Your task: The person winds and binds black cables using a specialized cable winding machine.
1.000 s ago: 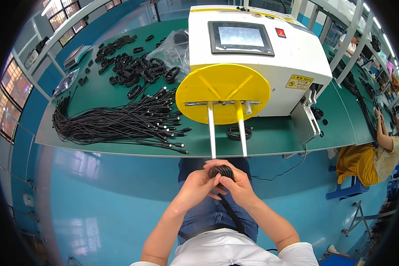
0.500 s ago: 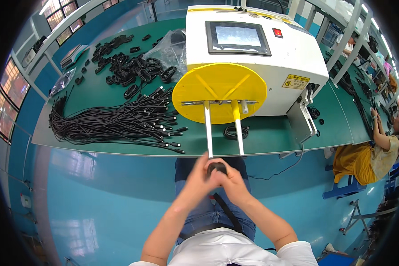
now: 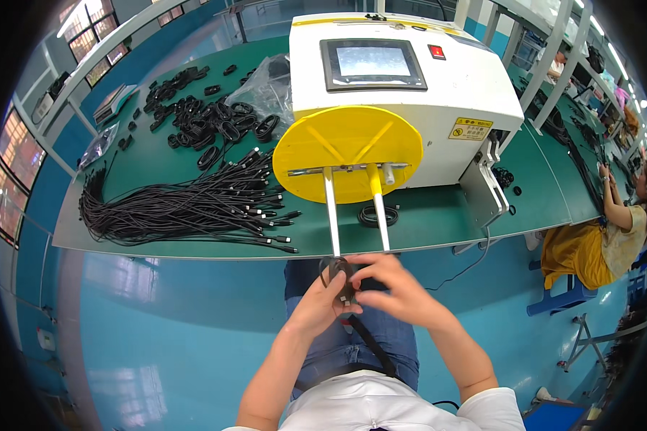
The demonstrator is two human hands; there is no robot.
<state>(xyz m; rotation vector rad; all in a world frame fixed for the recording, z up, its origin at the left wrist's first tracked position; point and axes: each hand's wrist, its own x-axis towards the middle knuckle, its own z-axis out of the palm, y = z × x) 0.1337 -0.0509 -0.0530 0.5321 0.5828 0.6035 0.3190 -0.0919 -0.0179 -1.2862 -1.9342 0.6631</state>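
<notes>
In front of the table edge, my left hand (image 3: 318, 302) is closed around a small black coiled cable (image 3: 343, 276). One pale plug end shows at the coil's lower side, and a loop stands out at its left. My right hand (image 3: 402, 291) is at the coil's right side, its fingers apart and slightly blurred, the tips at or very near the cable. Just beyond my hands, two rods (image 3: 332, 215) stick out from a yellow disc (image 3: 349, 147) on a white machine (image 3: 449, 93) with a screen.
A bundle of straight black cables (image 3: 172, 208) lies on the green table (image 3: 244, 243). Behind it are piled coiled cables (image 3: 194, 118) and a clear plastic bag (image 3: 266, 90). Another coil (image 3: 377, 215) rests under the disc. A seated co-worker (image 3: 618, 223) is at the right.
My right hand has moved off to the right, away from my left hand, and its fingers have spread. The coil now shows more fully in my left hand. The view has shifted slightly.
</notes>
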